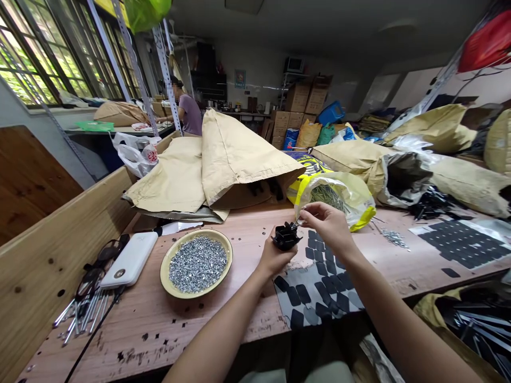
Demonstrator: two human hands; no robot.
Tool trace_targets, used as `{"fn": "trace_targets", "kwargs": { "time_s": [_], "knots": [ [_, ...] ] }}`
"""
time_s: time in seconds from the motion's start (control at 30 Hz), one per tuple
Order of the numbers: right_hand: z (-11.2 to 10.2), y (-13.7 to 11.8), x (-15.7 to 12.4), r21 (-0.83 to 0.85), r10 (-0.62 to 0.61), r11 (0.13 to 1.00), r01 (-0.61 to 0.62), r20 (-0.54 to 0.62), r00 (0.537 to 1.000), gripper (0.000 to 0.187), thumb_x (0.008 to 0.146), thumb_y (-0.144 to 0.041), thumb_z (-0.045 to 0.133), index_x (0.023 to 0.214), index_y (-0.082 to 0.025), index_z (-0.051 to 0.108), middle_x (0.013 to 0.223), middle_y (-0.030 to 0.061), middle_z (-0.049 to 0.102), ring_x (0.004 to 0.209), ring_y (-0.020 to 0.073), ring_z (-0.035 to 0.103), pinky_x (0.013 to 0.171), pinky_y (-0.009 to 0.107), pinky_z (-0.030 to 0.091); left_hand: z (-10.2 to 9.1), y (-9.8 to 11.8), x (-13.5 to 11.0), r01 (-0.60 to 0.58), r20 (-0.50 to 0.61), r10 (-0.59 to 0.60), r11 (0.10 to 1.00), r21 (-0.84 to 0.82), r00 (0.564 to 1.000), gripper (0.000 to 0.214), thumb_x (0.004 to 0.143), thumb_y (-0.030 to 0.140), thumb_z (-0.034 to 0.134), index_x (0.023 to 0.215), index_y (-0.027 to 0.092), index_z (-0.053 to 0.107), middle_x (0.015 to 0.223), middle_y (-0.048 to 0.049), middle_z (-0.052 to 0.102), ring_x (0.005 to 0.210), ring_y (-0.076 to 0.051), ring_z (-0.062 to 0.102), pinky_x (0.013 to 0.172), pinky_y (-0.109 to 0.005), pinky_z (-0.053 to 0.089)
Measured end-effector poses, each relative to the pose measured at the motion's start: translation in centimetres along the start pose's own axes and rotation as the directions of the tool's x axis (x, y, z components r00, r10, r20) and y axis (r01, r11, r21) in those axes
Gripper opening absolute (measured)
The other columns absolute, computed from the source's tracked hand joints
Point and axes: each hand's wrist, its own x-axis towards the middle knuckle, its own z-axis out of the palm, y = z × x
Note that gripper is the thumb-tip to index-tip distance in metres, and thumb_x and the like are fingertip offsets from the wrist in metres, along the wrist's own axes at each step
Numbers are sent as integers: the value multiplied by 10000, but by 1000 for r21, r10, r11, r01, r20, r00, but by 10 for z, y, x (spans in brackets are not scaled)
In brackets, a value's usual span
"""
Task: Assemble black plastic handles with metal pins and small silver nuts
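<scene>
My left hand [274, 259] is closed around a black plastic part [286, 237] with several upright prongs, held above the table. Just over its right side, my right hand [328, 226] pinches a thin metal piece [296, 224] between thumb and fingertips; its exact kind is too small to tell. Below the hands lies a sheet of black adhesive pads [303, 292], partly covered by my right forearm. To the left stands a cream bowl [164, 268] filled with small metal nuts [197, 265]. Behind my right hand, an open yellow-and-white bag [361, 194] holds long thin metal pieces.
Large brown paper sacks [243, 149] cover the table's back. At left lie a white power bank [133, 258], glasses [90, 282] and metal rods [85, 314]. Loose screws [393, 238] and another pad sheet [465, 242] lie right. A person [189, 111] sits in the background.
</scene>
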Motion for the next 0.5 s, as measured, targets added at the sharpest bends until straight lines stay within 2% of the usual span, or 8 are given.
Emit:
{"fn": "trace_targets", "kwargs": {
  "time_s": [0.1,0.27,0.37,0.5],
  "knots": [
    [4,6,13,65,54,997,-52,-35,998,435,673,-512,846,874,-159,692,769,46,696,678,181,687,646,325,644,0,-3,5,142,-31,-145,987,-76,989,384,620,142,779,967,171,617,849,-26,705,780,-180,654,730,-291,528],
    [2,1,23,43,45,998,-41,-97,994,416,668,-479,848,873,-153,693,744,46,696,595,162,658,606,314,617,-3,-4,7,224,-19,-228,966,-126,973,355,614,150,793,933,156,639,767,-32,712,690,-173,666,675,-298,544],
    [-6,-5,18,31,-12,999,17,-158,987,405,699,-472,845,902,-152,701,785,55,707,624,167,669,635,322,618,-3,-4,6,271,-11,-277,947,-172,961,353,596,150,807,912,148,650,713,-35,707,638,-175,670,630,-294,542],
    [-11,-3,-4,-42,-57,998,49,-222,973,389,748,-484,821,924,-159,698,788,59,707,656,186,681,645,342,612,-4,-6,8,272,-52,-286,944,-185,957,285,603,152,798,859,142,674,695,-49,713,613,-179,665,595,-290,529]
  ]
}}
